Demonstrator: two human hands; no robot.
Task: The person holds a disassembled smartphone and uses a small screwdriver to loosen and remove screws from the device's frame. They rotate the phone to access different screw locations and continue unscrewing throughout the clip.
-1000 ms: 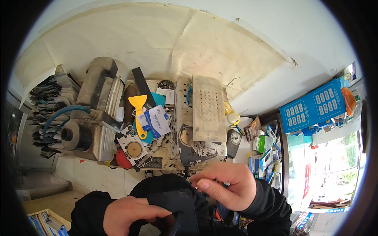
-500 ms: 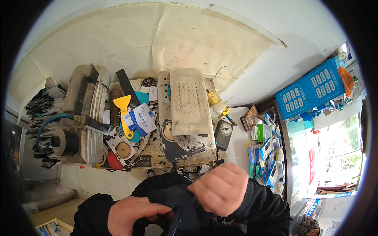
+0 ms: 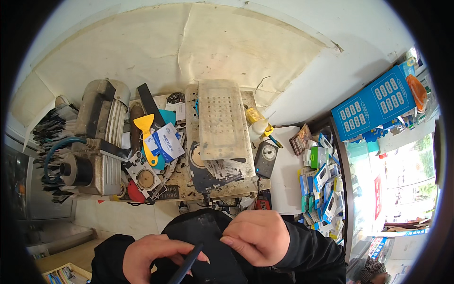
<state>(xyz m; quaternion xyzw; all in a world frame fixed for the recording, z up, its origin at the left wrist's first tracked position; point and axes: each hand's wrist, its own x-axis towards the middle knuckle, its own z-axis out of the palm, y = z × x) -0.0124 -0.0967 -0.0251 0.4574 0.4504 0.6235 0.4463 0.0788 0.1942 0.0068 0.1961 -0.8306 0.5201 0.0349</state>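
Low in the middle of the head view, my left hand (image 3: 153, 253) is closed round a slim dark blue-black thing (image 3: 187, 265), seen nearly edge-on, its kind unclear. Under and beside the hands is a dark surface (image 3: 208, 227), dusty at its upper end; whether it is cloth or a separate flat piece I cannot tell. My right hand (image 3: 259, 236) is to its right, with fingers curled and thumb and forefinger pressed together at its edge. Anything in that pinch is hidden or too small to name.
Ahead stands a cluttered workbench (image 3: 224, 193) with a pump-like machine (image 3: 97, 142), a perforated plate (image 3: 220, 123), a yellow scraper (image 3: 147, 135) and a small dial device (image 3: 267, 158). Boxed packages (image 3: 324, 184) are piled at the right, under a blue sign board (image 3: 373, 106).
My right hand has come down and turned, bringing its thumb into view. My left hand has shifted slightly up and left, and the slim dark thing now leans more. The view has shifted slightly.
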